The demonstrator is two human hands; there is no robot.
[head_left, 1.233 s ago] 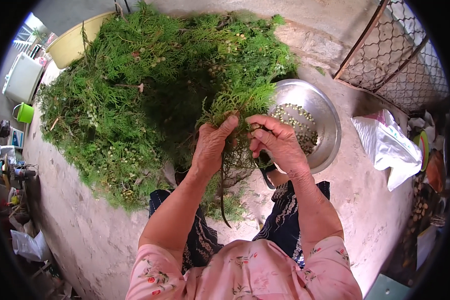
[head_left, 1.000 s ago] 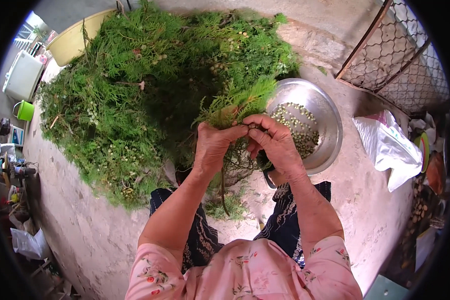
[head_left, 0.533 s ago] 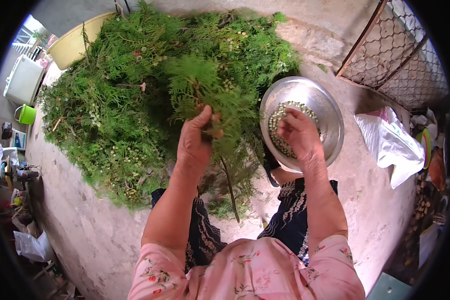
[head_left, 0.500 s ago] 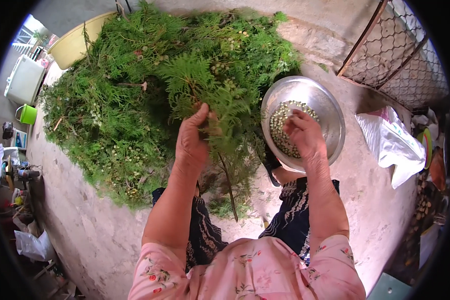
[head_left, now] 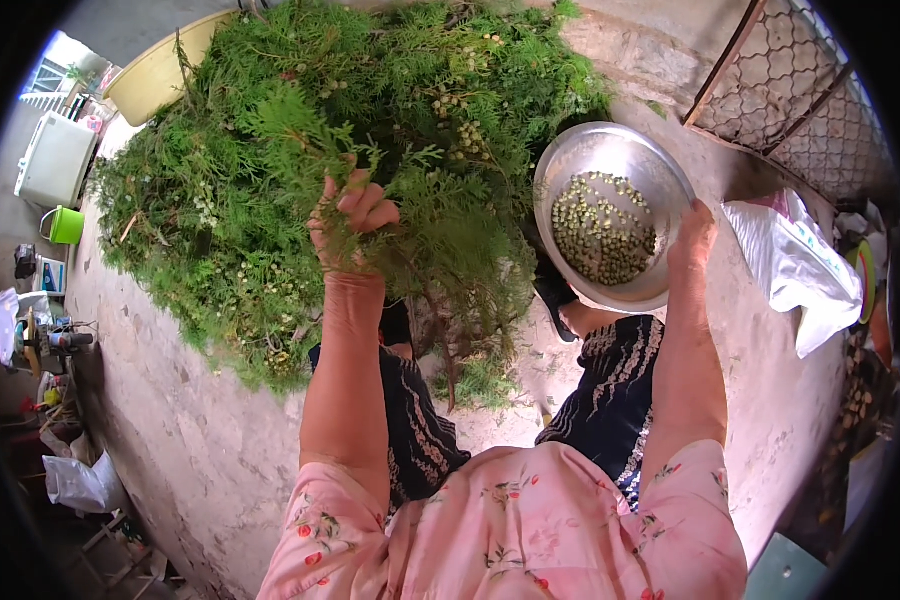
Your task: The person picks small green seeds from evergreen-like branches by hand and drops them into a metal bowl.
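My left hand is closed round a leafy green conifer branch, its feathery sprays fanning out on both sides of the fingers. Below it hangs the branch's bare brown stem. To the right, my right hand grips the right rim of a round metal basin; its fingertips are partly hidden at the rim. Inside the basin lie many small pale green cones, gathered toward its near side. A large heap of cut conifer branches spreads beyond and to the left of my left hand, with clusters of cones among the leaves.
Behind the heap stands a yellow tub. At the left are a white box and a bright green bucket. A white sack and a wire mesh panel stand at the right. My feet are between the heap and basin.
My right hand has gone from above the cones to the basin's right rim, and the basin looks more tilted. My left hand has shifted left and slightly farther away with the branch.
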